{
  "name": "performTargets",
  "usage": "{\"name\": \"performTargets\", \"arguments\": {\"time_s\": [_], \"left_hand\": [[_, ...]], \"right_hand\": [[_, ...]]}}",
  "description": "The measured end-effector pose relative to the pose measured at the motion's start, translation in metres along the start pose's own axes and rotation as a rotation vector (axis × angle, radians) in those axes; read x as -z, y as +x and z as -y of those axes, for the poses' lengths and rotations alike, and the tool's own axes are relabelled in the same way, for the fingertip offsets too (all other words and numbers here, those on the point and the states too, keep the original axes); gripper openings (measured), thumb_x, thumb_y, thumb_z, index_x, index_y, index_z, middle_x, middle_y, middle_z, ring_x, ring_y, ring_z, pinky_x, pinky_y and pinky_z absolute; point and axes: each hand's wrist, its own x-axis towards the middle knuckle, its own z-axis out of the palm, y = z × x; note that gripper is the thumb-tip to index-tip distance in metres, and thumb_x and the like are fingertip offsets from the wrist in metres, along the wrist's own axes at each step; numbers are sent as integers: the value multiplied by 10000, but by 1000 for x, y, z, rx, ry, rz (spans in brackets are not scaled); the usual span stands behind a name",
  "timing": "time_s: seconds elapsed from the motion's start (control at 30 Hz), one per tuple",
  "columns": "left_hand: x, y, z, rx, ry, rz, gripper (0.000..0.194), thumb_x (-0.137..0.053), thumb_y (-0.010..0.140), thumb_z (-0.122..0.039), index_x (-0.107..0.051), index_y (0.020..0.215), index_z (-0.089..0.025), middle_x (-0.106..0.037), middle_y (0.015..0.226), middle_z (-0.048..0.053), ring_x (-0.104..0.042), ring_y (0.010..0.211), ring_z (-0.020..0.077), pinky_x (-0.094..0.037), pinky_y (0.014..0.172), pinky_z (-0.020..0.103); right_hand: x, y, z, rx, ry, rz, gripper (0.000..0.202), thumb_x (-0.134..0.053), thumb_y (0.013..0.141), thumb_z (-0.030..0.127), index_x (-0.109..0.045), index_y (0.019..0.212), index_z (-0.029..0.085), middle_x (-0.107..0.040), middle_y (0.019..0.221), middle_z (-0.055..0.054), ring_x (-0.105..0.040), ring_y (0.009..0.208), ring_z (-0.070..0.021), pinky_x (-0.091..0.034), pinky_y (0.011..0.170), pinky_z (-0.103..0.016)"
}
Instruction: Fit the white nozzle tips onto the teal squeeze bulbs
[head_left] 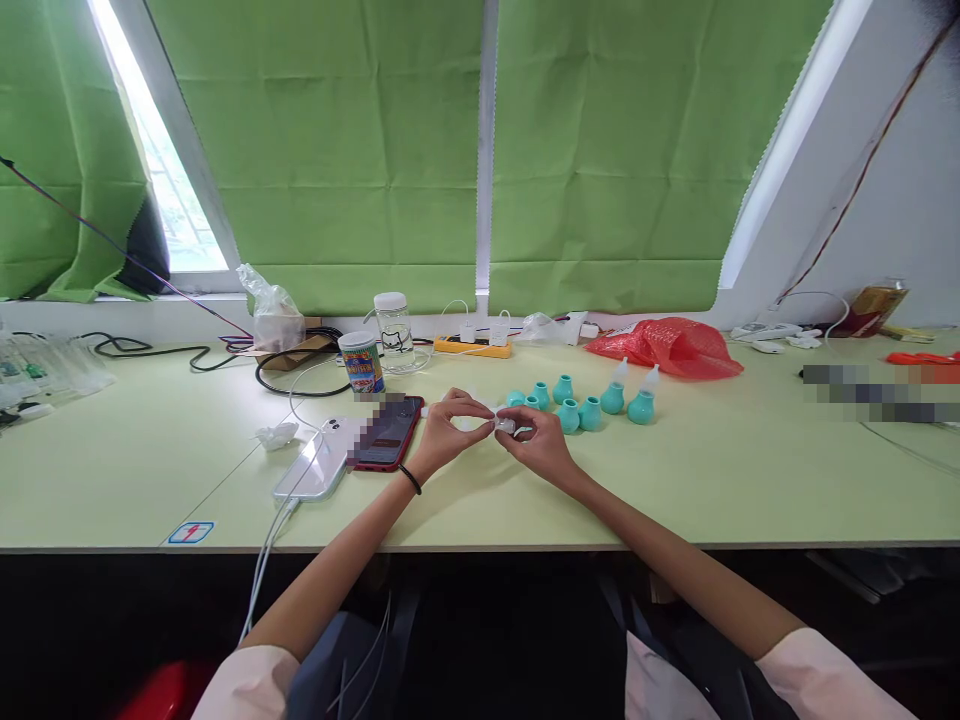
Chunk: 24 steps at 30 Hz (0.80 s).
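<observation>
My left hand (455,432) and my right hand (540,442) meet above the table. Between their fingertips is a small clear piece (505,426), pinched from both sides. Just behind and to the right of my right hand stand several teal bulbs with open necks, one of them a teal bulb (590,413) near the front. Farther right, two teal bulbs, a rear one (613,399) and a front one (641,407), carry clear pointed tips.
Left of my hands lie a dark-screened phone (388,432) and a white phone (321,460) with cables. Behind them stand a patterned can (362,365) and a clear bottle (395,335). A yellow power strip (472,347) and red plastic wrap (667,348) lie at the back.
</observation>
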Motion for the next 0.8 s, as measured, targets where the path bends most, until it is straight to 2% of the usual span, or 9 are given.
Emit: {"name": "performTargets", "arguments": {"time_s": [0.23, 0.43, 0.57, 0.8], "left_hand": [[0, -1, -2, 2, 49, 9, 122, -602, 664, -281, -668, 752, -229, -654, 750, 28, -480, 816, 173, -416, 735, 317], [0, -1, -5, 20, 55, 34, 154, -588, 676, -294, -657, 793, -221, -638, 800, 35, -499, 821, 167, -412, 748, 311], [1, 0, -6, 33, 32, 59, 172, -580, 682, -272, -649, 826, -209, -629, 806, 42, -504, 826, 164, -412, 748, 301], [1, -1, -8, 39, 35, 71, 221, -576, 658, -185, -627, 873, -190, -622, 831, 46, -495, 824, 163, -414, 739, 299]], "right_hand": [[-1, 1, -1, -32, 79, 32, 234, -557, 642, 241, -584, 856, 153, -630, 757, -59, -598, 649, -152, -503, 486, -234], [-1, 0, -2, -13, 110, 70, 356, -535, 679, 249, -490, 1024, 172, -607, 789, -56, -588, 705, -149, -484, 494, -215], [0, 0, -2, 8, 122, 96, 378, -511, 709, 268, -426, 1068, 185, -584, 785, -39, -569, 694, -133, -472, 512, -217], [0, -1, -1, -3, 139, 124, 357, -482, 737, 306, -400, 1063, 187, -570, 783, -29, -531, 617, -107, -443, 485, -207]]}}
